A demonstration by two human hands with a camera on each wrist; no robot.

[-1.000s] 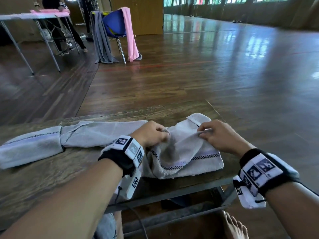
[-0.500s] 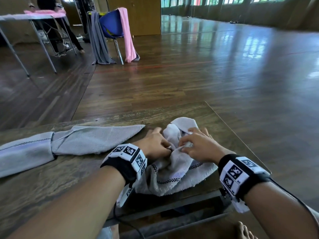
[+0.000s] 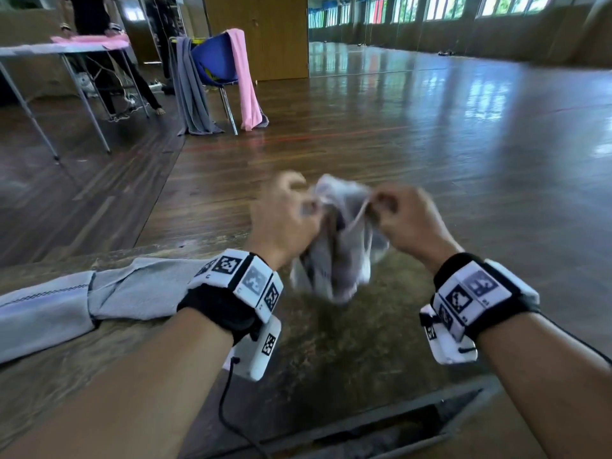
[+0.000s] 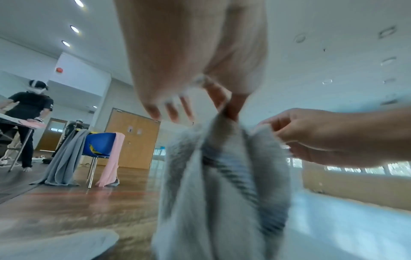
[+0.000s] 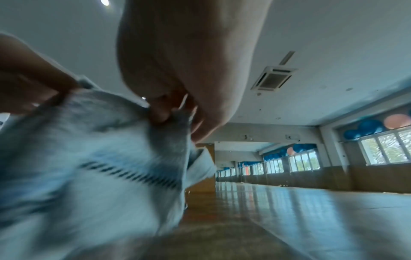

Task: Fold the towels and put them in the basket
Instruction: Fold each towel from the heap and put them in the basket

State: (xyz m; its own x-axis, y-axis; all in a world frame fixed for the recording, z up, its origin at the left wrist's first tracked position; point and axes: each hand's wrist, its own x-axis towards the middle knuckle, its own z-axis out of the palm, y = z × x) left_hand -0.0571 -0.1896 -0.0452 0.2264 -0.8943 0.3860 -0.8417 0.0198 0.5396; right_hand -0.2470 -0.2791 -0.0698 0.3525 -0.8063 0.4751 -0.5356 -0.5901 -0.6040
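A small grey towel point(image 3: 334, 256) with a dark dashed stripe hangs bunched in the air above the wooden table point(image 3: 331, 352). My left hand point(image 3: 284, 217) pinches its upper edge on the left, and my right hand point(image 3: 407, 217) pinches the edge on the right. The towel point(image 4: 222, 193) drops from my left hand's fingertips point(image 4: 231, 107) in the left wrist view. In the right wrist view the towel point(image 5: 100, 167) is pinched under my right thumb and fingers point(image 5: 169, 112). A second grey towel point(image 3: 99, 296) lies stretched along the table's left side. No basket is in view.
The table's front edge has a metal frame point(image 3: 381, 425) below it. Beyond lies a shiny wooden floor point(image 3: 430, 144). A blue chair point(image 3: 215, 64) draped with grey and pink towels stands at the back left. Another person point(image 4: 29, 112) stands at a folding table point(image 3: 49, 51).
Both hands have lifted the small towel off the table into the air and drawn slightly apart. It lay crumpled on the table before. The long towel has not moved.
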